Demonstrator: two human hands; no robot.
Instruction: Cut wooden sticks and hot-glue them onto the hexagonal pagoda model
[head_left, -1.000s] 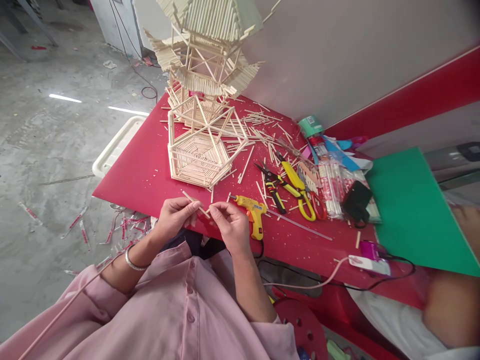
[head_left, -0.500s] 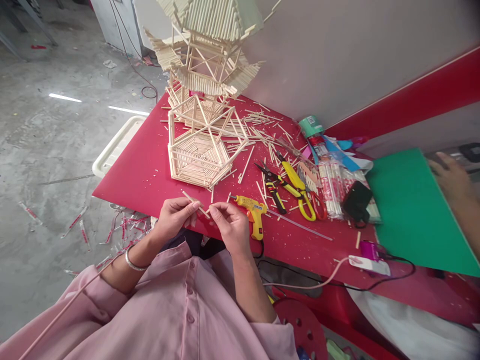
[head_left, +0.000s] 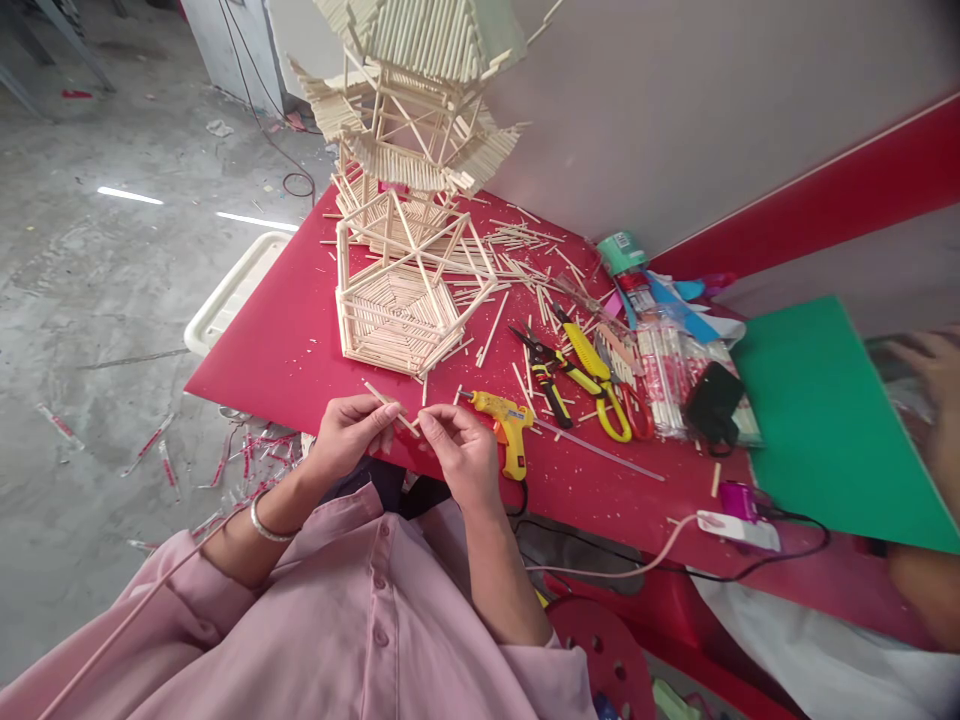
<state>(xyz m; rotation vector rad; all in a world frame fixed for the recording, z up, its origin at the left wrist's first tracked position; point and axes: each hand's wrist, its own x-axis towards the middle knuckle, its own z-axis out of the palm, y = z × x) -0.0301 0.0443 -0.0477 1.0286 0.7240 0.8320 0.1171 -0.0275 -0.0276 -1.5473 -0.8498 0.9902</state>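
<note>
My left hand (head_left: pixel 349 432) and my right hand (head_left: pixel 459 452) are both pinched on one thin wooden stick (head_left: pixel 391 407), held over the near edge of the red table (head_left: pixel 285 340). The left hand grips its upper left part, the right hand its lower right end. Just beyond the hands stands a hexagonal stick frame (head_left: pixel 401 300), and behind it rises a tall tower of sticks (head_left: pixel 416 100). A yellow glue gun (head_left: pixel 508 425) lies right of my right hand.
Yellow-handled pliers and scissors (head_left: pixel 581 375), stick packets (head_left: pixel 664 375), a black object (head_left: pixel 712 405) and a green board (head_left: pixel 825 420) lie to the right. Loose sticks (head_left: pixel 517 260) litter the table. Another person's hand (head_left: pixel 934 365) is at the far right. A white tray (head_left: pixel 229 290) sits by the table's left side.
My hands and the stick have stayed still. The other person's hand at the far right has shifted lower and further right.
</note>
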